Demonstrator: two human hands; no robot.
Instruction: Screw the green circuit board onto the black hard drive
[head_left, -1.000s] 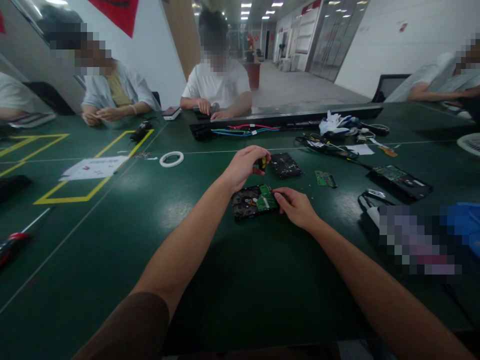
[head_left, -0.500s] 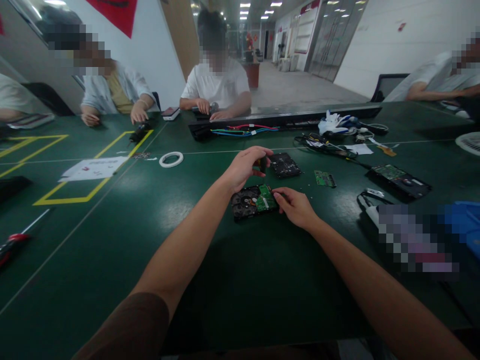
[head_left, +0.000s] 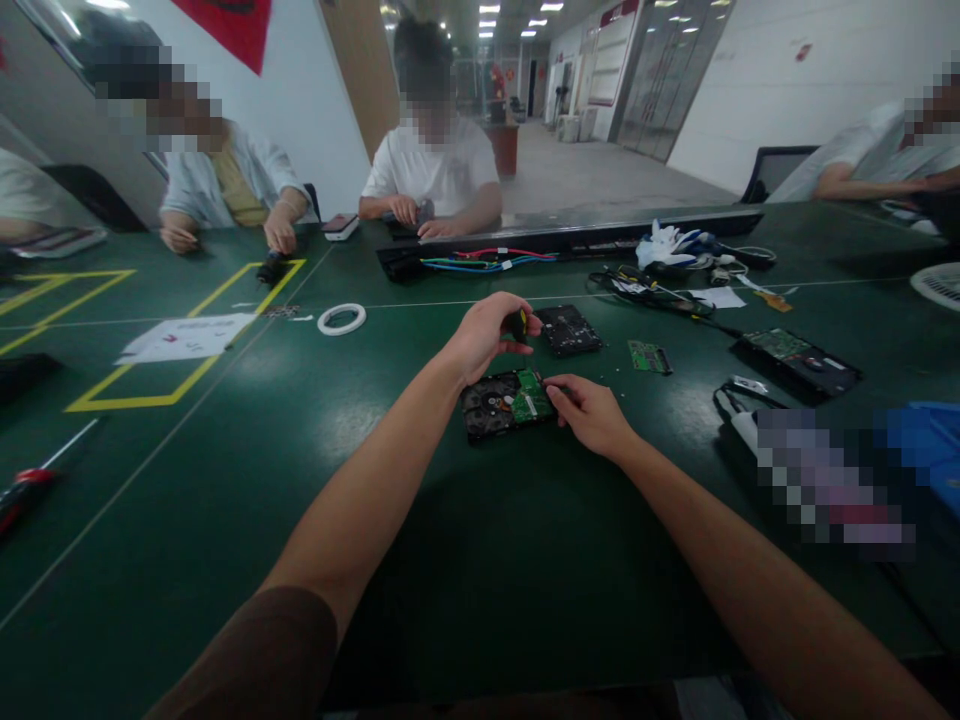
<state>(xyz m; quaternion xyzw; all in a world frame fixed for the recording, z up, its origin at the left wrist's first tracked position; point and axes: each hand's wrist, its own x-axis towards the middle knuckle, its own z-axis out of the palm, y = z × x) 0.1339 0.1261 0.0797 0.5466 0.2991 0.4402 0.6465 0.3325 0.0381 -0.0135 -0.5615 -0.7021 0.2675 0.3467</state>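
four co-workers [head_left: 431,170] sit around this green desk [head_left: 262,440], yellow tape [head_left: 124,404] marking its left, glass doors [head_left: 664,90] in the room behind. and look there, a co-worker's hand [head_left: 281,232], together with its partner a second ago, is now down on a black tool [head_left: 270,268]! meanwhile the hard drive [head_left: 489,408] hasn't budged from mid-desk. the left hand [head_left: 490,332] is over its far side, fingers curled round a yellow-and-black handle [head_left: 518,323]; the right hand [head_left: 591,412] is pinched nearly closed on its right edge. tight up top: a second drive [head_left: 570,330] lies just beyond, a small circuit board [head_left: 649,357] to the right. bare green surface stretches from the hard drive to the near edge.
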